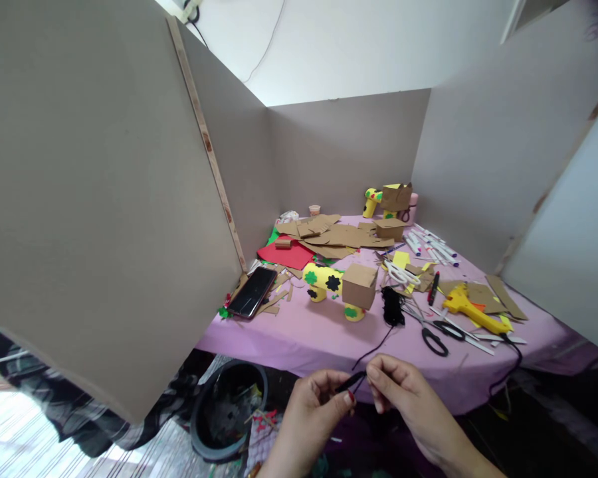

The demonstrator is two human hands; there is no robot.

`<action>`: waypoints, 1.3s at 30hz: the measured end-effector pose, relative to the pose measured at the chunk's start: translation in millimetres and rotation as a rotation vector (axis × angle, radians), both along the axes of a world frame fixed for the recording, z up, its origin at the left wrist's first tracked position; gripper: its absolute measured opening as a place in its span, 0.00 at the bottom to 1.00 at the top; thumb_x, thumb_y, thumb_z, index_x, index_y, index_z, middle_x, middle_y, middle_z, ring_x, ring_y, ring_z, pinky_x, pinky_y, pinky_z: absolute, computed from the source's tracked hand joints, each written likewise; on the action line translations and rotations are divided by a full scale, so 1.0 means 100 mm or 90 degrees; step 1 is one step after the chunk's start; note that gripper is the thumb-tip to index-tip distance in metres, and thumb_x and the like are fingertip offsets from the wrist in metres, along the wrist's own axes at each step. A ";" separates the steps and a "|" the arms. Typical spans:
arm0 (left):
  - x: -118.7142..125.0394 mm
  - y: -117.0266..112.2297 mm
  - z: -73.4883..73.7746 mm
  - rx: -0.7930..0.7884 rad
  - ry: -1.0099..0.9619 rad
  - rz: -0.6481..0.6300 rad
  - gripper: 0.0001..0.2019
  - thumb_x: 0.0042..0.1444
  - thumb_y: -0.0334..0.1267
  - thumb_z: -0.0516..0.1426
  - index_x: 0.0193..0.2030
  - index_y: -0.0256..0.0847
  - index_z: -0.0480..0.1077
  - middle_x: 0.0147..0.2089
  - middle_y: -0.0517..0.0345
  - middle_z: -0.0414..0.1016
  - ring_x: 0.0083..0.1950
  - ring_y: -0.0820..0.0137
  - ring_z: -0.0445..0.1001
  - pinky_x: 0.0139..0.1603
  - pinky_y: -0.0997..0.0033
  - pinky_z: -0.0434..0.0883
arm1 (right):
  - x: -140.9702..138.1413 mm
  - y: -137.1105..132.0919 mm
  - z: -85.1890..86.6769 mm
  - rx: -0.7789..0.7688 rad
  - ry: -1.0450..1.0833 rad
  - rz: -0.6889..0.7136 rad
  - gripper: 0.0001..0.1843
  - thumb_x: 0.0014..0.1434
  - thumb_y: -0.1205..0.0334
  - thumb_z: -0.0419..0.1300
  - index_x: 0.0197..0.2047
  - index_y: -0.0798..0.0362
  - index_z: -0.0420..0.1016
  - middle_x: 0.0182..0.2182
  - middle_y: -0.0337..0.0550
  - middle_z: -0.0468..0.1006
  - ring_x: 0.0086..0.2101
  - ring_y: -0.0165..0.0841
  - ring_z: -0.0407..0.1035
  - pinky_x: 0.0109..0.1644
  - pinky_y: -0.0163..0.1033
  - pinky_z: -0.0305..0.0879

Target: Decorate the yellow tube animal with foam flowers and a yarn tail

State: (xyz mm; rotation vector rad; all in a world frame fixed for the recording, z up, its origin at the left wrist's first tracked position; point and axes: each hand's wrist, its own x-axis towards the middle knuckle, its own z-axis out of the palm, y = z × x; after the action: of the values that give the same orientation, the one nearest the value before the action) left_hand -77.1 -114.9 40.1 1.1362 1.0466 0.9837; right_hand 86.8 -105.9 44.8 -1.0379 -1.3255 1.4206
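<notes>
Main risk as I see it: snag or tangle. The black yarn (353, 381) is up in the air, just off the near edge of the bench (284, 338), strung between the two hands. A loose tail (376, 350) runs toward it from the yarn bundle (393, 307) on the bench top; can't tell if the two join. If they do, a hard pull could drag the bundle, and it sits right beside the black-handled scissors (434, 338), so loops might catch there. If either pinch slackens, the held piece could loosen or drop below the bench edge, with the bin (229, 411) off to the left. Spotted figure (333, 284) stands near that edge too, so a careless reach could knock it. Grip: both narrow. Left hand (323, 401) has thumb and index finger closed on one end of the yarn; right hand (396, 385) pinches the other end, remaining fingers loosely curled. Short gap between hands, yarn bridging it. Exact right-hand fingertip contact is partly hidden.
</notes>
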 end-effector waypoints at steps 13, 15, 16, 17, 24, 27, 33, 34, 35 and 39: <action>0.00 -0.02 0.24 0.296 0.324 -0.039 0.20 0.49 0.34 0.60 0.51 0.47 0.69 0.50 0.56 0.73 0.33 0.72 0.71 0.38 0.75 0.66 | 0.01 0.03 0.00 0.118 -0.209 0.038 0.18 0.59 0.52 0.54 0.22 0.53 0.62 0.18 0.33 0.61 0.22 0.28 0.56 0.26 0.33 0.51; 0.07 -0.01 0.25 0.297 0.356 -0.080 0.12 0.51 0.31 0.57 0.42 0.45 0.73 0.39 0.59 0.77 0.35 0.71 0.71 0.37 0.77 0.64 | 0.00 0.02 0.03 0.151 -0.239 0.046 0.17 0.59 0.54 0.54 0.23 0.53 0.64 0.20 0.34 0.63 0.24 0.29 0.57 0.27 0.33 0.52; 0.08 -0.01 0.24 0.295 0.369 -0.091 0.08 0.52 0.30 0.55 0.37 0.43 0.74 0.34 0.60 0.77 0.34 0.71 0.70 0.36 0.77 0.62 | 0.00 0.02 0.04 0.166 -0.255 0.046 0.16 0.59 0.54 0.53 0.23 0.54 0.64 0.20 0.35 0.63 0.24 0.29 0.58 0.27 0.33 0.52; 0.09 -0.01 0.23 0.290 0.382 -0.095 0.08 0.54 0.30 0.53 0.33 0.42 0.74 0.30 0.61 0.75 0.31 0.72 0.69 0.34 0.78 0.61 | 0.01 0.01 0.05 0.177 -0.271 0.044 0.16 0.59 0.55 0.53 0.23 0.54 0.64 0.20 0.35 0.64 0.24 0.30 0.59 0.28 0.33 0.52; 0.02 -0.04 0.19 0.292 0.438 -0.116 0.13 0.58 0.33 0.48 0.23 0.39 0.66 0.22 0.65 0.64 0.24 0.76 0.59 0.27 0.77 0.54 | 0.03 0.02 0.03 0.174 -0.293 0.065 0.16 0.60 0.54 0.52 0.24 0.53 0.63 0.20 0.34 0.62 0.24 0.30 0.57 0.27 0.34 0.51; 0.01 -0.04 0.19 0.243 0.370 -0.135 0.14 0.58 0.35 0.48 0.23 0.38 0.66 0.22 0.63 0.67 0.25 0.76 0.63 0.28 0.78 0.56 | 0.03 0.03 -0.02 0.111 -0.214 0.115 0.16 0.60 0.52 0.51 0.25 0.53 0.62 0.20 0.33 0.60 0.22 0.28 0.55 0.26 0.33 0.51; 0.04 -0.02 0.11 0.031 0.101 -0.130 0.14 0.54 0.43 0.51 0.24 0.36 0.67 0.20 0.61 0.68 0.22 0.75 0.63 0.26 0.77 0.59 | 0.03 0.01 -0.03 0.106 -0.124 0.102 0.17 0.61 0.48 0.50 0.37 0.53 0.66 0.24 0.35 0.66 0.26 0.30 0.62 0.31 0.34 0.58; 0.05 -0.02 0.11 0.006 0.073 -0.128 0.15 0.54 0.44 0.52 0.23 0.36 0.66 0.19 0.61 0.67 0.20 0.76 0.62 0.25 0.78 0.57 | 0.03 -0.01 -0.02 0.125 -0.124 0.102 0.17 0.59 0.48 0.53 0.41 0.53 0.67 0.26 0.35 0.67 0.27 0.30 0.63 0.32 0.34 0.59; 0.06 -0.03 0.10 -0.013 0.051 -0.129 0.16 0.54 0.45 0.52 0.22 0.36 0.66 0.19 0.62 0.66 0.19 0.77 0.61 0.24 0.78 0.56 | 0.02 -0.02 -0.01 0.146 -0.131 0.101 0.17 0.57 0.48 0.56 0.42 0.53 0.68 0.27 0.36 0.68 0.28 0.30 0.64 0.32 0.34 0.59; 0.08 -0.04 0.12 -0.038 -0.006 -0.164 0.17 0.51 0.48 0.54 0.26 0.34 0.69 0.19 0.62 0.66 0.19 0.78 0.61 0.24 0.78 0.57 | 0.01 -0.04 0.02 0.235 -0.211 0.032 0.17 0.60 0.52 0.54 0.26 0.54 0.70 0.21 0.37 0.68 0.25 0.30 0.64 0.31 0.34 0.58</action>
State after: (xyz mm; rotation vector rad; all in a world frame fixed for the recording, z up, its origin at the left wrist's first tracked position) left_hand -68.9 -118.6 51.8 1.1821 0.8899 0.7494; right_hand 87.3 -110.1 46.4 -1.0203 -1.7849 1.0098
